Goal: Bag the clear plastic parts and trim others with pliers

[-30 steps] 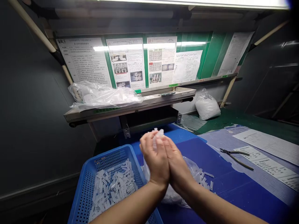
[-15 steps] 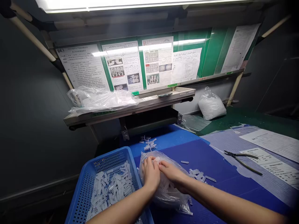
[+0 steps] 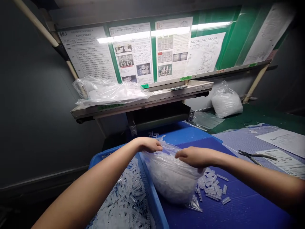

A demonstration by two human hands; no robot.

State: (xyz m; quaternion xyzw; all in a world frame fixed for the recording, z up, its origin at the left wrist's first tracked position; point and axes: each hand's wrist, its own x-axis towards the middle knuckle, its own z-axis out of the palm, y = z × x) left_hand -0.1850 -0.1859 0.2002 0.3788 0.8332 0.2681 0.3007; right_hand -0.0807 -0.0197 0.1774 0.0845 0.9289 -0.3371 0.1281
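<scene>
A clear plastic bag (image 3: 171, 181) full of small translucent parts stands on the blue work surface, right against the basket. My left hand (image 3: 150, 145) is closed on the bag's upper left edge. On the right side of the bag's top, my right hand (image 3: 190, 156) has its fingers curled round the plastic. The bag's mouth is spread between the two hands. The blue basket (image 3: 156, 194) on the left holds many loose translucent parts (image 3: 130, 190), partly hidden by my left forearm. More loose parts (image 3: 212, 186) lie to the right of the bag.
Pliers (image 3: 252, 155) and paper sheets (image 3: 281, 162) lie at the right. A shelf (image 3: 166, 94) carrying plastic bags (image 3: 109, 92) crosses behind the work surface. Another filled bag (image 3: 226, 101) stands at the back right. A few parts (image 3: 154, 135) lie behind my left hand.
My hands have moved apart, and the bag's top is now stretched between them. The bag looks fuller and more upright. The camera view has shifted down and closer.
</scene>
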